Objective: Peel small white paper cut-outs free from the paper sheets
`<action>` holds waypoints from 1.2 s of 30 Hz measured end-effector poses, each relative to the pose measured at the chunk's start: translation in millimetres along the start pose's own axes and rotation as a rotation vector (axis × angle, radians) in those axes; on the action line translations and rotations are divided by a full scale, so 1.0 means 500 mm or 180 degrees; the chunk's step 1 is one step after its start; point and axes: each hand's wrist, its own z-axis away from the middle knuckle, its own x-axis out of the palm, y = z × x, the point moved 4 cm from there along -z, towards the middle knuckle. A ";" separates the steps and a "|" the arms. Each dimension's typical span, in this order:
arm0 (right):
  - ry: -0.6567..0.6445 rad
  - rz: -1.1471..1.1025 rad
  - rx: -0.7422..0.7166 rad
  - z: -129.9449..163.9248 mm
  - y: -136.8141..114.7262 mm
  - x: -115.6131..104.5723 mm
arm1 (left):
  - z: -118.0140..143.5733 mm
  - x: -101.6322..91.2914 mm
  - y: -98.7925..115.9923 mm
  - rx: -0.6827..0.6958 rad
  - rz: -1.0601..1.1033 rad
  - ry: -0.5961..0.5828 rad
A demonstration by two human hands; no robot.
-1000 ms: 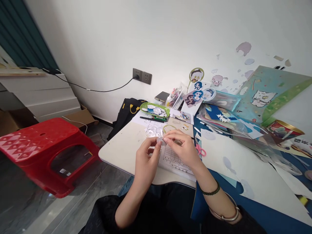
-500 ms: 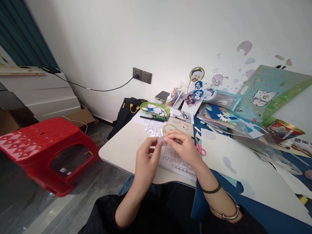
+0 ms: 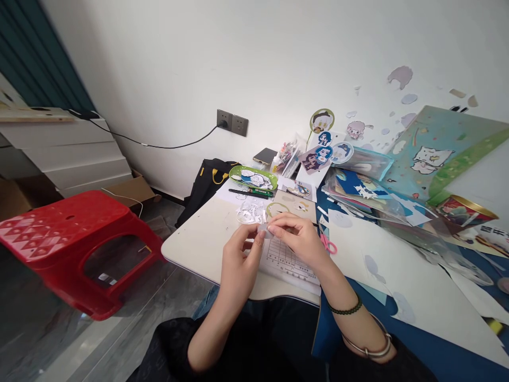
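- Head view, the only one: both hands meet over the near edge of the desk (image 3: 199,241), fingertips pinched together on a small white paper scrap (image 3: 265,230)
- The left hand (image 3: 238,260) has thumb and forefinger closed on the scrap's left end, the other fingers curled loosely under
- The right hand (image 3: 300,239) is nipped shut on the right end, its knuckles up, with a dark bead bracelet (image 3: 345,310) and a metal bangle (image 3: 368,347) on that wrist
- Set against the pictures from a second and half a second ago, almost nothing has shifted: the hands sit in the same spot, the pinch is the same, and the scrap hangs at the same height just above the printed sheet (image 3: 286,260); only the view has drifted a touch
- My reading is that the work is fine fingertip fiddling with the scrap, slow enough that no progress shows across these moments
- Just behind the hands lies a heap of white cuttings (image 3: 250,212), and beyond it a green tray (image 3: 251,172) with a pen (image 3: 248,193) in front of it
- Pink scissors (image 3: 328,244) lie on the desk, just right of the right hand, untouched
- Cartoon cut-outs (image 3: 322,151) lean at the wall, more paper and blue sheets spread to the right
- A red stool (image 3: 75,239) stands on the floor to the left, well apart from the desk
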 end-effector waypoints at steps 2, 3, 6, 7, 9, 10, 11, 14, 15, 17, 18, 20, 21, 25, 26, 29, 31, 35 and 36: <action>-0.0025 0.0010 0.0056 0.000 0.002 -0.001 | 0.000 0.000 0.002 0.0042 -0.0051 -0.0010; -0.0034 0.0019 0.0083 0.000 0.003 -0.001 | 0.000 0.001 0.003 0.0071 -0.0080 -0.0021; -0.0057 0.0037 0.0120 0.000 0.004 -0.002 | -0.001 0.002 0.006 0.0190 -0.0168 -0.0006; -0.0065 0.0038 0.0115 0.000 0.004 -0.002 | -0.002 0.002 0.007 0.0223 -0.0189 0.0011; -0.0071 0.0034 0.0101 0.001 0.003 -0.002 | -0.002 0.002 0.008 0.0249 -0.0207 0.0015; -0.0070 0.0032 0.0098 0.001 0.003 -0.002 | -0.001 0.002 0.008 0.0239 -0.0204 0.0008; -0.0067 0.0029 0.0095 0.001 0.002 -0.003 | -0.001 0.002 0.007 0.0216 -0.0194 -0.0010; -0.0057 0.0001 0.0100 0.001 0.001 -0.004 | -0.001 0.001 0.005 0.0147 -0.0154 -0.0041; -0.0065 -0.0017 0.0107 0.001 0.001 -0.004 | -0.001 0.001 0.005 0.0129 -0.0141 -0.0045; -0.0096 -0.0061 0.0128 0.001 0.000 -0.004 | -0.002 0.001 0.004 0.0104 -0.0120 -0.0046; -0.0112 -0.0079 0.0138 0.001 0.000 -0.004 | -0.002 0.002 0.004 0.0092 -0.0112 -0.0045; -0.0119 -0.0106 0.0146 0.001 0.001 -0.004 | -0.002 0.002 0.004 0.0072 -0.0100 -0.0037; -0.0111 -0.0111 0.0146 0.001 0.001 -0.004 | -0.002 0.002 0.004 0.0069 -0.0093 -0.0030; -0.0079 -0.0051 0.0133 0.001 0.003 -0.004 | 0.000 0.003 0.004 0.0070 -0.0082 -0.0033; -0.0079 -0.0024 0.0134 0.001 0.003 -0.004 | 0.000 0.003 0.004 0.0077 -0.0087 -0.0043; -0.0094 0.0028 0.0150 0.001 0.003 -0.005 | -0.001 0.003 0.004 0.0101 -0.0122 -0.0059; -0.0109 0.0044 0.0153 0.001 0.002 -0.005 | -0.001 0.003 0.005 0.0107 -0.0124 -0.0071; -0.0154 0.0006 0.0177 0.002 0.000 -0.006 | -0.001 0.004 0.007 0.0076 -0.0057 -0.0110; -0.0159 -0.0027 0.0194 0.002 0.000 -0.007 | -0.002 0.004 0.007 0.0064 -0.0038 -0.0117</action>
